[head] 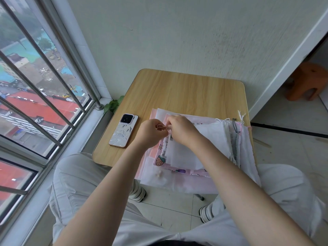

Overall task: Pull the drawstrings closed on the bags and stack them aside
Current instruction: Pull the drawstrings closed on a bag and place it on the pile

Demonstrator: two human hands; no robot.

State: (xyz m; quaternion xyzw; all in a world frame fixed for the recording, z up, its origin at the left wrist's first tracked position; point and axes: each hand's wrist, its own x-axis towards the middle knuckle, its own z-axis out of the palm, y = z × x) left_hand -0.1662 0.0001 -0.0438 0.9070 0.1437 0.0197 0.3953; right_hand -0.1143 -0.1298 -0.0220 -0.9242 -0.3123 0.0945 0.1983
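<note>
A pile of flat drawstring bags (209,139) lies on the right half of a small wooden table (177,89); white and pink ones, some printed with fruit such as a strawberry (159,161). Their cords (230,121) trail off at the pile's far right. My left hand (152,133) pinches a thin pink drawstring (162,127) at the pile's left edge. My right hand (181,130) meets it there, fingers curled on the top bag's mouth beside the same cord. The bag's opening is hidden under my fingers.
A phone (123,130) in a pale patterned case lies on the table's left side. A barred window (44,86) runs along the left, a wall behind. An orange stool (307,82) stands at the far right. My knees frame the table's near edge.
</note>
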